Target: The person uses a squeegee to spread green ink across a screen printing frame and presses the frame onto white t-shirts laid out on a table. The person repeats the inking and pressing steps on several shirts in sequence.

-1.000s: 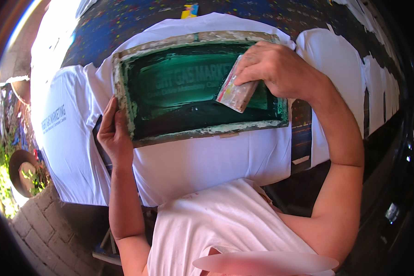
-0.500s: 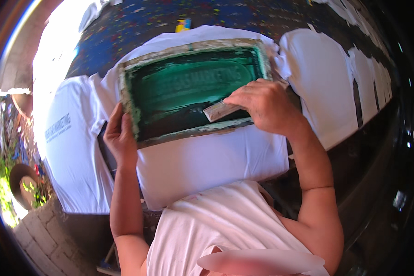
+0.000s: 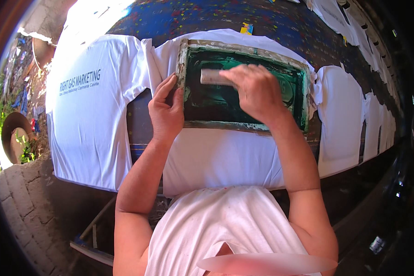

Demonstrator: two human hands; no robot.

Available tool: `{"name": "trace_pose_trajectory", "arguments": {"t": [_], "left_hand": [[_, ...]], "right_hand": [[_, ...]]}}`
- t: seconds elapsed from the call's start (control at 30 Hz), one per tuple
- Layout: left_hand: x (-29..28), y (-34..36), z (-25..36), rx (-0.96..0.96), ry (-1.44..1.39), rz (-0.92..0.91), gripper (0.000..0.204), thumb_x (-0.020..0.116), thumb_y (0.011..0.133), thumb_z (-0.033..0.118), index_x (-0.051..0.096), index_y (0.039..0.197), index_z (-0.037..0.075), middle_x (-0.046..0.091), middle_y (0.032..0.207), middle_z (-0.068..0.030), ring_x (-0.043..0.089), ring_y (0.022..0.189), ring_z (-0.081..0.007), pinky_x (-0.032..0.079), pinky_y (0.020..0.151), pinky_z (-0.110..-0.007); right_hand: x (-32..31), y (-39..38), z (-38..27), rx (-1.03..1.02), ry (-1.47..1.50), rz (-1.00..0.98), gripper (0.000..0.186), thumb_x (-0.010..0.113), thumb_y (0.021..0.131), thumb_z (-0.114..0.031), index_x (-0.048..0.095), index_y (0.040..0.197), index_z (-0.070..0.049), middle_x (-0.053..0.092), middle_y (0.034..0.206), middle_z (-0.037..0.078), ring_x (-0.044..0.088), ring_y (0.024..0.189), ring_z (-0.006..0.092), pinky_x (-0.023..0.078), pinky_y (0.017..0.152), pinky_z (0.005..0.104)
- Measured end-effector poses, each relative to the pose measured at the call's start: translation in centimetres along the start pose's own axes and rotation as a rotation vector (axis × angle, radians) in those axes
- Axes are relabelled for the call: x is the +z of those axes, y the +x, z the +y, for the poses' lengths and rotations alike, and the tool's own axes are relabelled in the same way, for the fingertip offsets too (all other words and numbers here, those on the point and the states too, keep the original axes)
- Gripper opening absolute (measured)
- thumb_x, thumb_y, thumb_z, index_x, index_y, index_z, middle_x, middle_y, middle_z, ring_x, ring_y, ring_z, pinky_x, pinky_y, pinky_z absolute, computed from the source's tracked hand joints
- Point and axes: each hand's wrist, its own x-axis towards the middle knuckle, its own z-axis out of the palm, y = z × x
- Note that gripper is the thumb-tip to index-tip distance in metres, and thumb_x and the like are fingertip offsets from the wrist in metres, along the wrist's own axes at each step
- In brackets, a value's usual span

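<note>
A screen printing frame (image 3: 244, 126) with a wooden rim and green mesh smeared with dark ink lies flat on a white T-shirt (image 3: 216, 154). My left hand (image 3: 166, 109) grips the frame's left side, fingers along the outer edge. In my right hand (image 3: 258, 92) is a squeegee (image 3: 209, 76), pressed against the mesh in the left part of the screen. The right fingers are slightly blurred, and the hand hides part of the mesh and of the squeegee.
To the left lies a white T-shirt (image 3: 89, 126) with dark lettering printed across it. More white shirts (image 3: 339, 115) are spread along the ink-spotted dark table (image 3: 188, 18) to the right. A small yellow and blue piece (image 3: 246, 29) sits beyond the frame.
The squeegee has moved in my right hand from the near right part of the mesh to its left part. My view has shifted left, showing more of the printed shirt.
</note>
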Motion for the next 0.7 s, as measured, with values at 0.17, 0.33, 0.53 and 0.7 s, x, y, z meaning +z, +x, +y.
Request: {"name": "trace_pose_trajectory", "arguments": {"t": [0.17, 0.33, 0.53, 0.7], "left_hand": [[0.1, 0.0, 0.3, -0.002, 0.01, -0.001, 0.038, 0.072, 0.108, -0.001, 0.073, 0.146, -0.003, 0.072, 0.149, -0.0143, 0.07, 0.128, -0.016, 0.056, 0.107, -0.029], [0.0, 0.0, 1.0, 0.0, 0.032, -0.009, 0.038, 0.071, 0.109, -0.003, 0.072, 0.147, -0.004, 0.073, 0.149, -0.0139, 0.069, 0.13, -0.0163, 0.053, 0.113, -0.03], [0.0, -0.2, 1.1, -0.066, 0.029, -0.011, 0.038, 0.07, 0.109, -0.004, 0.071, 0.147, -0.005, 0.072, 0.149, -0.0136, 0.069, 0.131, -0.0158, 0.053, 0.113, -0.03], [-0.1, -0.2, 0.7, -0.019, 0.047, 0.016, 0.037, 0.071, 0.108, -0.004, 0.073, 0.145, -0.004, 0.073, 0.148, -0.0133, 0.069, 0.131, -0.0162, 0.053, 0.111, -0.029]], "right_hand": [[-1.7, -1.8, -0.9, -0.06, 0.13, -0.084, 0.034, 0.072, 0.09, 0.0, 0.085, 0.119, -0.012, 0.082, 0.11, 0.013, 0.077, 0.098, 0.0358, 0.06, 0.09, 0.048], [-3.0, 1.1, 1.6, 0.073, 0.207, -0.141, 0.04, 0.078, 0.089, 0.003, 0.082, 0.127, -0.012, 0.082, 0.117, 0.013, 0.078, 0.104, 0.0367, 0.062, 0.09, 0.0447], [-0.9, 4.2, 2.7, 0.026, 0.115, -0.029, 0.042, 0.077, 0.088, 0.005, 0.082, 0.126, -0.011, 0.081, 0.115, 0.013, 0.077, 0.103, 0.0381, 0.061, 0.091, 0.0458], [-1.3, 5.2, 4.8, -0.224, 0.244, -0.194, 0.035, 0.073, 0.086, 0.008, 0.085, 0.115, -0.008, 0.082, 0.107, 0.015, 0.077, 0.102, 0.0391, 0.061, 0.09, 0.0475]]}}
